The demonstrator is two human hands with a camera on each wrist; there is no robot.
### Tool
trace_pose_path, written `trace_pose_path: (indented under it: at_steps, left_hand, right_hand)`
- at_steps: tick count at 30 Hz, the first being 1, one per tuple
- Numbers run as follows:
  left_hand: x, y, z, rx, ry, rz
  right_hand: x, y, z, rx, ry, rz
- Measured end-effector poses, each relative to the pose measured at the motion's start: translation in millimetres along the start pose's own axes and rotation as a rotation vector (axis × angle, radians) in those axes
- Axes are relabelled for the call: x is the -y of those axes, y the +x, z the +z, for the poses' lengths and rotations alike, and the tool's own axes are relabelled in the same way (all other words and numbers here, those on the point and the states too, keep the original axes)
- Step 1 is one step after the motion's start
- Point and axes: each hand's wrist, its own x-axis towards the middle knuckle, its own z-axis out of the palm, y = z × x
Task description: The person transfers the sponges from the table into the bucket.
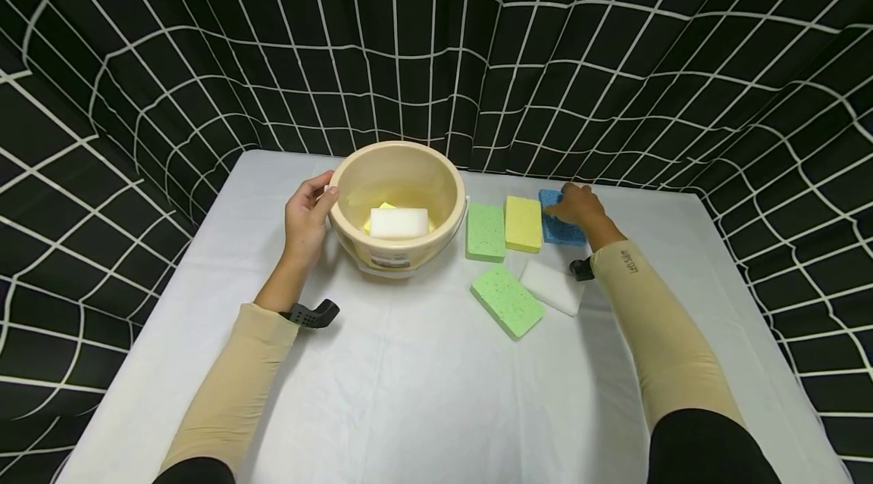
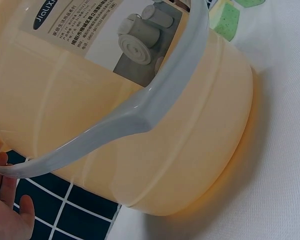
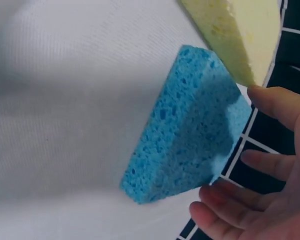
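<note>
Blue sponge (image 3: 185, 125) is what I've got under my right hand (image 1: 578, 207), and the grip isn't clamped on it: thumb and fingers are apart, straddling it, thumb by the left long side, fingertips by the right. Can't tell from here how firmly they touch. That straddle is what I reckon matters most. The sponge lies flat, below and slightly left of the hand, long axis roughly front to back, so my thumb-to-finger gap spans it the short way. The right hand is easily nearer. My left hand (image 1: 307, 215) is well off to the left, holding the bucket (image 1: 402, 173) by its rim.

The sponge sits near the table's (image 1: 409, 393) back edge, right of centre, with a yellow sponge (image 1: 523, 223) just beside it and a green sponge (image 1: 486, 232) left of that. A second green one (image 1: 508, 301) and a white block (image 1: 552, 287) lie askew towards the front edge. Another white block (image 1: 398, 223) is in the bucket. White cloth everywhere on top, black gridded curtain (image 1: 409, 22) behind the back edge.
</note>
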Motion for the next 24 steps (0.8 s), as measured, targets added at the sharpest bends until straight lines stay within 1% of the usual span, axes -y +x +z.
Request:
trace_pose_path:
  at_steps: [7, 10, 16, 21, 24]
  left_hand:
    - [1.6, 0.5, -0.4, 0.002, -0.002, -0.004]
    - [1.9, 0.3, -0.7, 0.007, 0.001, 0.004]
    - [1.0, -0.3, -0.7, 0.004, 0.002, 0.011]
    - [0.3, -0.3, -0.5, -0.003, 0.002, 0.013]
    - [-0.1, -0.2, -0.1, -0.003, 0.002, 0.015]
  right_hand:
    - [2.0, -0.6, 6.9, 0.006, 0.002, 0.086]
    - [1.8, -1.3, 8.1, 0.023, 0.011, 0.115]
    - [2.6, 0.5, 10.0, 0.051, 0.013, 0.132]
    - [4.0, 2.4, 11.0, 0.047, 0.010, 0.143]
    - [4.5, 1.3, 11.7, 0.024, 0.019, 0.140]
